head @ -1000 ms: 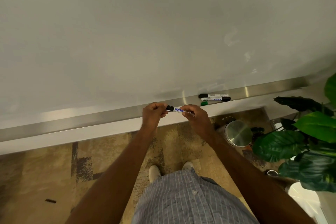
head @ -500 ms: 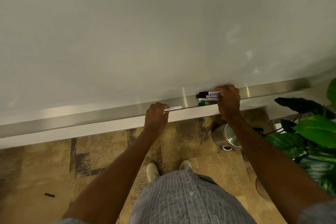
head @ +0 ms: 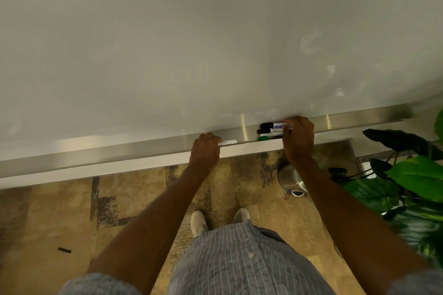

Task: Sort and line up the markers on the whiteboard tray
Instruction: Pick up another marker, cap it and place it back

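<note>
While right hand [head: 298, 137] hides marker ends | left hand [head: 206, 148] grip clamps white marker [head: 229, 142]; right's unclear.

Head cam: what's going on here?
A person stands at a whiteboard, tidying markers on its metal tray. The right hand is at a cluster of three markers lying side by side: two black-capped and one green-capped, caps pointing left. Its grip is on the rear marker's barrel. The left hand holds a white marker on the tray, apart from the cluster, not yet lined up with it.
</note>
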Demonstrator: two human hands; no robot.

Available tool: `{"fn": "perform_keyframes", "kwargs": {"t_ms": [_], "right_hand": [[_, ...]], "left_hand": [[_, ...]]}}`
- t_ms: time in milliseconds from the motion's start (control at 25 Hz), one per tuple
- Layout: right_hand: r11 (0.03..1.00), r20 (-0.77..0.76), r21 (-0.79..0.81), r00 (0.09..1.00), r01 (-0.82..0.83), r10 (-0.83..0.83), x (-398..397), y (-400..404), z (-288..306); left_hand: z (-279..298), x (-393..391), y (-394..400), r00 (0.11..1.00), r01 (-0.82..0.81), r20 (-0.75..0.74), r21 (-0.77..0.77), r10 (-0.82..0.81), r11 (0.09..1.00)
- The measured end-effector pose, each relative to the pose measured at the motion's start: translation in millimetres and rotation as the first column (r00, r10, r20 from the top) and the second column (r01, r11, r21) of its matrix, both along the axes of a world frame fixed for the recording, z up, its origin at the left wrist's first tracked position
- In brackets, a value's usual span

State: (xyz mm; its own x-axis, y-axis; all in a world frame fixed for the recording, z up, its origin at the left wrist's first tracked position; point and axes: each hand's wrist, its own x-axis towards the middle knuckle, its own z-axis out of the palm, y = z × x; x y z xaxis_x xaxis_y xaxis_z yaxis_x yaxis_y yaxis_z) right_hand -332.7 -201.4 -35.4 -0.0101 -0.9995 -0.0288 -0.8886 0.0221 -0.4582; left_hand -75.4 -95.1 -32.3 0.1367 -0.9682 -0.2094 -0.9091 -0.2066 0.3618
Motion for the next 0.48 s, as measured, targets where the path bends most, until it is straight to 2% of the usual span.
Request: {"fn": "perform_keyframes", "kwargs": {"t_ms": [120, 200, 320, 480], "right_hand": [[0.998, 0.010, -0.047, 0.999, -0.036, 0.037, 8.1, 14.3, -0.5], [0.981, 0.046, -0.027, 0.980, -0.192, 0.194, 17.7, 28.5, -2.8], [0.909, -0.013, 0.041, 0.910, -0.414, 0.415, 31.6, 42.5, -11.0], [0.886, -0.077, 0.105, 0.885, -0.451, 0.459, 43.2, 39.8, -12.5]], "left_hand": [[-3.4, 1.1, -3.5, 1.000, 0.003, -0.002, 0.013, -0.003, 1.000], [-5.3, 1.9, -4.4, 1.000, 0.009, 0.005, 0.019, -0.009, 1.000], [-7.8, 3.4, -5.0, 1.000, 0.014, -0.003, 0.013, -0.014, 1.000], [-9.0, 4.3, -6.1, 0.999, 0.012, -0.030, 0.005, -0.012, 1.000]]}}
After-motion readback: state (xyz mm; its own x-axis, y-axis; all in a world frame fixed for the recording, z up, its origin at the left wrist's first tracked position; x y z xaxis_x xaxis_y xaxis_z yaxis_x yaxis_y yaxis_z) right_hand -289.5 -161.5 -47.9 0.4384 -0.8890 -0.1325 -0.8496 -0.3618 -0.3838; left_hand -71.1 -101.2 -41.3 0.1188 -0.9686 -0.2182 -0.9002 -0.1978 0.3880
